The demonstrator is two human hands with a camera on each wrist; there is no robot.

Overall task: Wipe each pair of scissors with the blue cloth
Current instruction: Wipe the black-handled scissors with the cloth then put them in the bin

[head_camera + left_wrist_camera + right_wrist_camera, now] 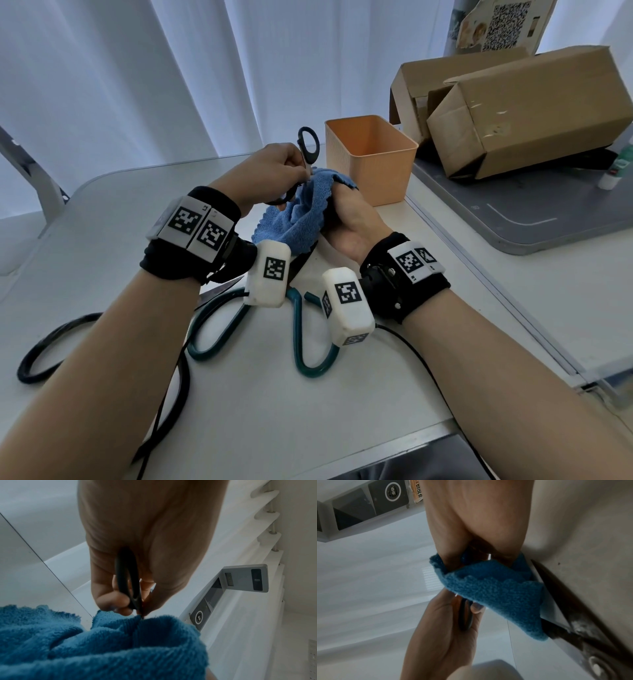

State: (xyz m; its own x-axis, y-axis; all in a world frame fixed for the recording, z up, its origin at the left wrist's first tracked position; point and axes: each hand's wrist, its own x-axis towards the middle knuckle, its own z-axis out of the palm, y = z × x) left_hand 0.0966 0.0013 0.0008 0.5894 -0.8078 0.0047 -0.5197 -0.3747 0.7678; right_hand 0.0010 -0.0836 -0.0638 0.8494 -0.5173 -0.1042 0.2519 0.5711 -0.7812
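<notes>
Nearest, flat on the white surface [308, 411]: large teal-handled scissors [310, 359], loops toward the body, blades running away under the wrists, pivot and dark blades visible close up in the right wrist view. Beside them to the left, big black-handled scissors [41, 356], partly hidden by the left forearm. A thin black cable [411, 346] trailing across the surface.

Farther out, above the surface, both hands meeting. Left hand [270, 171] curled round small black-handled scissors [308, 144], fingers [111, 600] and thumb pinching the lower handle loop near the pivot, the upper loop standing free above the knuckles. Blades pointing down and into the blue cloth [298, 212], hidden there from just below the handles.

Right hand [349, 219] closed around the blue cloth, bunched in the grip, thumb tucked under a fold at the top, scalloped edges hanging loose toward the surface. Cloth wrapped about the scissor blades between the two hands; a corner draped over the blades of the teal-handled pair in the right wrist view, though touching or not cannot be told.

Just beyond the hands, to the right, an orange square bin [370, 157], upright on the surface. Farther right, cardboard boxes [513, 109] lying on a grey tray [548, 226]. At the back, white curtains [137, 68].
</notes>
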